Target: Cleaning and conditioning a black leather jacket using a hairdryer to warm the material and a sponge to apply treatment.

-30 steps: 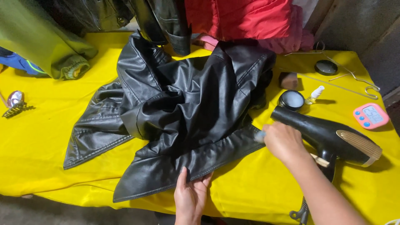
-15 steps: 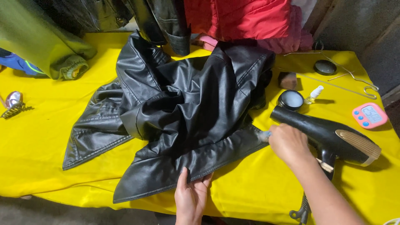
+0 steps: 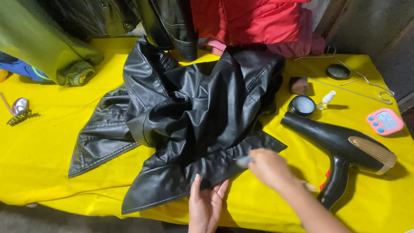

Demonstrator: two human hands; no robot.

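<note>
Black leather jacket point(image 3: 194, 125) on a yellow table point(image 3: 43, 151); I press my flat, open left hand point(image 3: 206, 206) on its hem.
My blurred right hand point(image 3: 269, 167) pinches a small brush-like tool point(image 3: 243, 161); a hasty stroke could scuff the leather or knock the hair dryer point(image 3: 340, 146).

Black hair dryer point(image 3: 340, 144), pink timer point(image 3: 385, 121), open tin point(image 3: 302, 105) on yellow tablecloth point(image 3: 39, 146)

Head camera, looking steeply down, close over table point(image 3: 51, 142).

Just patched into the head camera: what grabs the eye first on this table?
A crumpled black leather jacket sprawls across the middle of the bright yellow table cover. The left hand presses flat on its near hem, while the blurred right hand holds a small tool at the hem. A black hair dryer lies to the right.
</note>
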